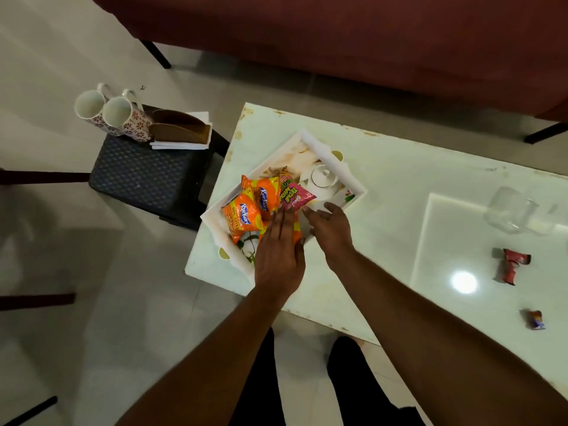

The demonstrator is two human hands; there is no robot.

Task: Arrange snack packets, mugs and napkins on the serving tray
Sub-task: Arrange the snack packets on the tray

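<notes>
Orange "Kurkure" packets and a pink "Tedhe Medhe" packet lie in the tray; the left hand rests flat on them; the right hand — open, empty — sits at the pink packet's 5 o'clock. Off it, two mugs stand at the tray's 10 o'clock.

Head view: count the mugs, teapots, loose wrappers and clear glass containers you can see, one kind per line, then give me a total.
Mugs: 2, on the stool
Teapot: 1, in the tray
Loose wrappers: 2, on the table
Clear glass container: 1, on the table
Total: 6
</notes>
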